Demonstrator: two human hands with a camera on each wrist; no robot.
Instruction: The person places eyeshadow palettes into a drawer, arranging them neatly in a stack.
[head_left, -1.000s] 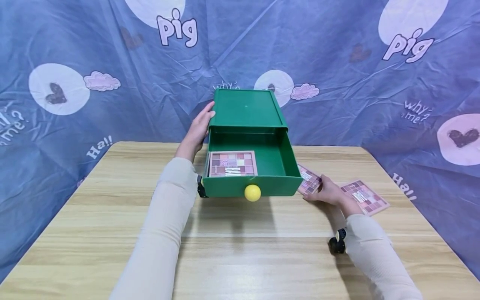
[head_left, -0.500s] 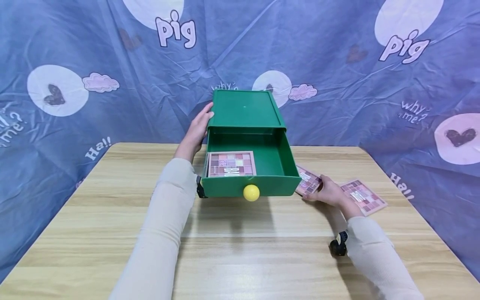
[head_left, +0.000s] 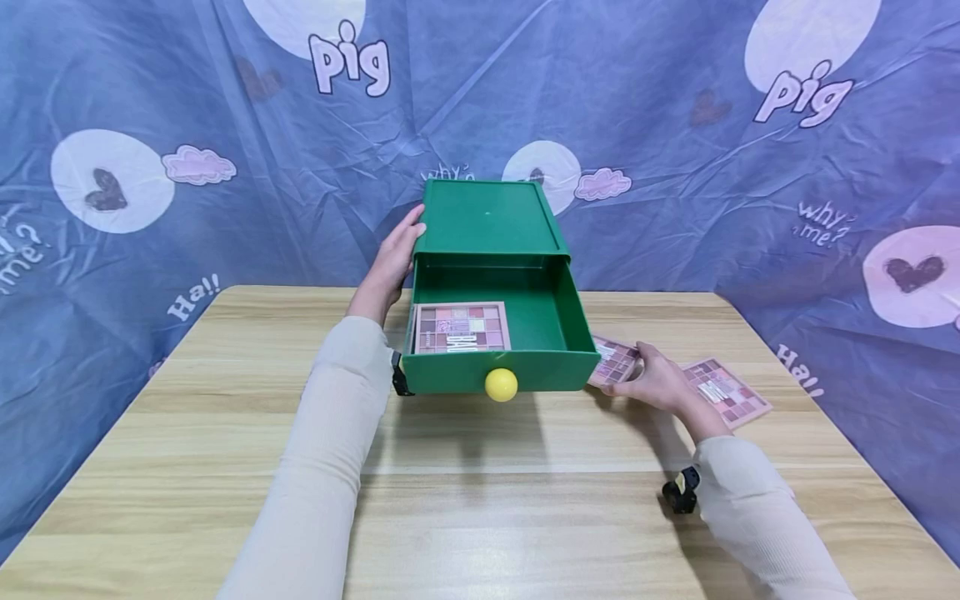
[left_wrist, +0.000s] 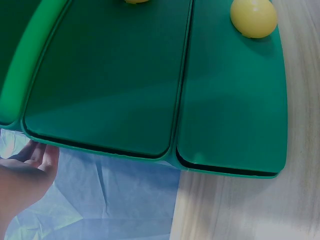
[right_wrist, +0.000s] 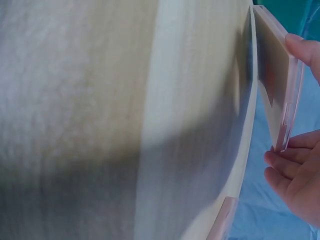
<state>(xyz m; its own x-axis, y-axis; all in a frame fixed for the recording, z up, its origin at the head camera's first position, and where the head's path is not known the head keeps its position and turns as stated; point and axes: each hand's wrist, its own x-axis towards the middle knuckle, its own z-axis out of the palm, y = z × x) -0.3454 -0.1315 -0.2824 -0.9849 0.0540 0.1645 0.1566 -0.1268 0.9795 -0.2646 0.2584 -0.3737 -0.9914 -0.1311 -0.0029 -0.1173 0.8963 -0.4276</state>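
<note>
A green drawer unit (head_left: pixel 491 218) stands mid-table, its top drawer (head_left: pixel 540 325) pulled out by a yellow knob's (head_left: pixel 501 385) length and more. Inside at the left lies a pink eyeshadow palette (head_left: pixel 450 329). My left hand (head_left: pixel 390 267) rests along the unit's left side, fingers extended against it; the left wrist view shows fingertips at the casing's edge. To the drawer's right, my right hand (head_left: pixel 662 383) pinches a second palette (right_wrist: pixel 282 85) by its edges, thumb on one side and fingers on the other, tilted off the table. The drawer's corner partly hides it in the head view.
Another palette (head_left: pixel 726 396) lies on the wooden table (head_left: pixel 465 525) to the right of my right hand. A blue printed cloth (head_left: pixel 300 150) hangs behind the table. More drawer fronts with a yellow knob (left_wrist: pixel 254 17) show in the left wrist view.
My right hand has shifted slightly left with the palette, which slides a little farther behind the drawer's right corner. My left hand keeps its place on the unit.
</note>
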